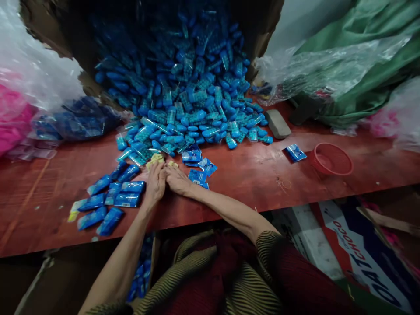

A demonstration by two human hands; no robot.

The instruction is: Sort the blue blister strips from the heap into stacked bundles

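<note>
My left hand [155, 182] and my right hand [177, 179] rest side by side on the red table [262, 179], fingers curled together around a small stack of pale yellow cards [156, 159]. Just beyond them spills a big heap of blue packets [190, 109] from a tipped cardboard box [52, 26]. A few flat blue sachets [198, 168] lie right of my right hand. Filled blue packets [108, 199] lie in rows left of my left hand.
A red plastic basket [330, 159] and a single blue sachet [295, 152] sit at the right, a grey block [277, 123] behind them. Clear plastic bags with pink items [15, 118] lie at the left, green sheeting [361, 65] at the right. Printed cardboard [361, 253] lies below the table edge.
</note>
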